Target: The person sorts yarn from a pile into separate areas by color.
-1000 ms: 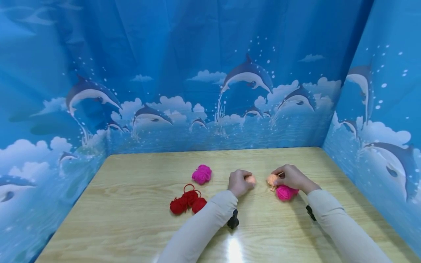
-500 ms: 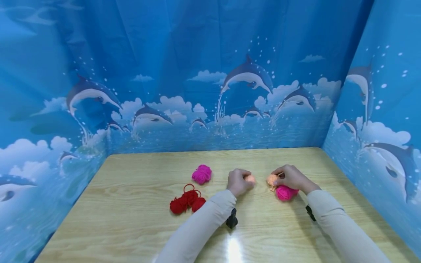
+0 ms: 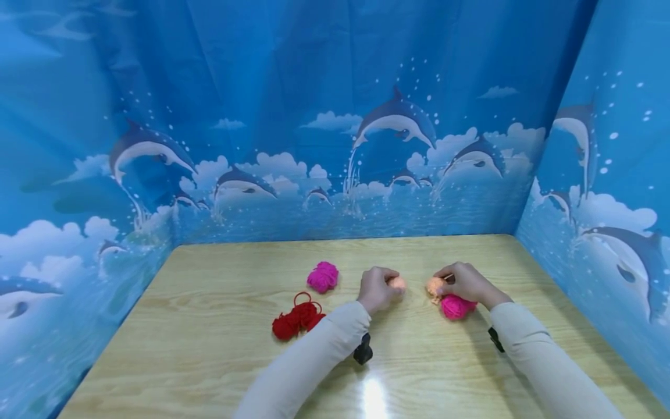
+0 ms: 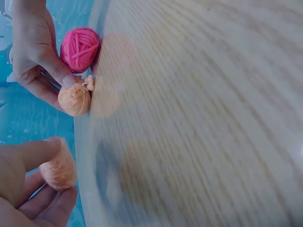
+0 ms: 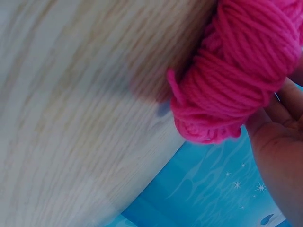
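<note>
My left hand [image 3: 378, 289] curls its fingers round a small peach yarn ball [image 3: 398, 283] on the wooden table [image 3: 220, 349]; the left wrist view shows that peach yarn ball [image 4: 58, 169] between thumb and fingers. My right hand [image 3: 466, 281] pinches a second peach yarn ball [image 3: 434, 286] by its edge, seen in the left wrist view as an orange ball [image 4: 75, 100] under the fingertips. A pink yarn ball [image 3: 454, 306] lies against the right hand, and fills the right wrist view as pink yarn [image 5: 236, 71].
Another pink yarn ball [image 3: 322, 276] lies left of my left hand. A loose cluster of red yarn balls [image 3: 296, 318] sits nearer the front left. Blue dolphin-print curtains [image 3: 335, 128] wall the table at back and both sides.
Both hands stay where they were on the two peach balls. My left forearm has shifted slightly to the left; the view has barely moved.
</note>
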### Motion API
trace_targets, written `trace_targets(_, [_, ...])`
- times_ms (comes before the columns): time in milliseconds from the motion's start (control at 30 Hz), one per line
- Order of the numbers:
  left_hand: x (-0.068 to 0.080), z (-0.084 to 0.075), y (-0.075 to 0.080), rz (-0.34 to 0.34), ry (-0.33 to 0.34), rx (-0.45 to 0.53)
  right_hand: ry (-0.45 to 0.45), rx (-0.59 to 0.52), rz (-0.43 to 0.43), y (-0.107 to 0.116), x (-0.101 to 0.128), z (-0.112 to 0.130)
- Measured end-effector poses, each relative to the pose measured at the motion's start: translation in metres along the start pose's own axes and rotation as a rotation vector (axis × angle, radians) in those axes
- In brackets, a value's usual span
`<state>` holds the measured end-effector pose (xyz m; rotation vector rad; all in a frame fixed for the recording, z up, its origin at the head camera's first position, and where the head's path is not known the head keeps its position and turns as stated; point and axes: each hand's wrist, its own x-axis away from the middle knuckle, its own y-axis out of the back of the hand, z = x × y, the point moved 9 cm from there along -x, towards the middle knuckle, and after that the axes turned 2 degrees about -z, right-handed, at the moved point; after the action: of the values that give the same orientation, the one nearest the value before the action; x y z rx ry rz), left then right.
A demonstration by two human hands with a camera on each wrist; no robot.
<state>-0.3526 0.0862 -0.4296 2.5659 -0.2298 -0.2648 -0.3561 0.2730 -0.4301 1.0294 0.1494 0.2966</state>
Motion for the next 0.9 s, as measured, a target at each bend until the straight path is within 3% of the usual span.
trace_targets(467, [0.028, -0.005, -0.002, 0.132, -0.094, -0.025, -0.002, 0.002, 0.006, 0.0, 0.003, 0.0])
trace_targets(900, [0.053, -0.002, 0.007, 0.184, -0.135, -0.052, -0.008, -0.015, 0.015, 0.001, 0.0, -0.002])
